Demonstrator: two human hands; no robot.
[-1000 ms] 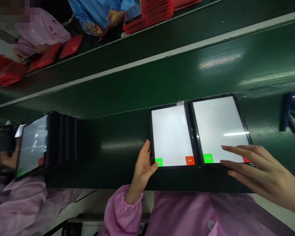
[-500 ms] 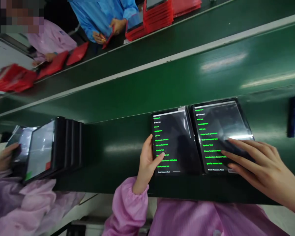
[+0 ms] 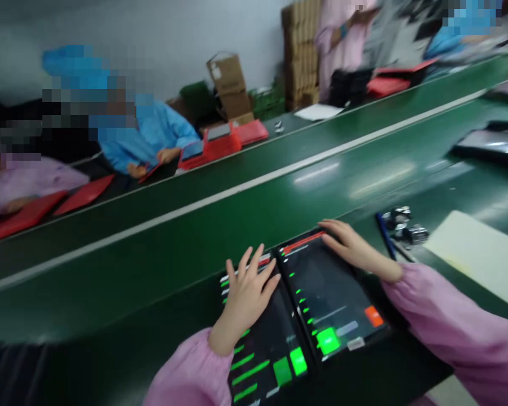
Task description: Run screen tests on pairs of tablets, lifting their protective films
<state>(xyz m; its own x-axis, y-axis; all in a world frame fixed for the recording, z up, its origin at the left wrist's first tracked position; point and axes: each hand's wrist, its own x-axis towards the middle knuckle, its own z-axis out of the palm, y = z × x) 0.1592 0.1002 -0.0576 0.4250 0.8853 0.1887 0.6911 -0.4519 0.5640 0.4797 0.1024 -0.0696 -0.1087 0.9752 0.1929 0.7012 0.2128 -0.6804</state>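
Two black tablets lie side by side on the dark green belt, their screens lit with green bars and green buttons. My left hand (image 3: 248, 296) rests with fingers spread on the left tablet (image 3: 265, 366), covering its upper part. My right hand (image 3: 349, 248) lies flat across the top corner of the right tablet (image 3: 330, 293), whose screen also shows a red bar and an orange button (image 3: 373, 316). Neither hand grips anything. Pink sleeves cover both my forearms.
A pen (image 3: 386, 235) and a small heap of metal parts (image 3: 402, 225) lie right of the tablets, beside a white sheet (image 3: 478, 254). Beyond a white-edged belt rail (image 3: 237, 189), co-workers in blue and pink sit among red cases (image 3: 84, 194). Cardboard boxes (image 3: 228, 84) stand behind.
My view has swung up and sideways, showing more of the room. Both tablet screens changed from a list of green text to bars and buttons. Both hands moved onto the tablets' upper parts.
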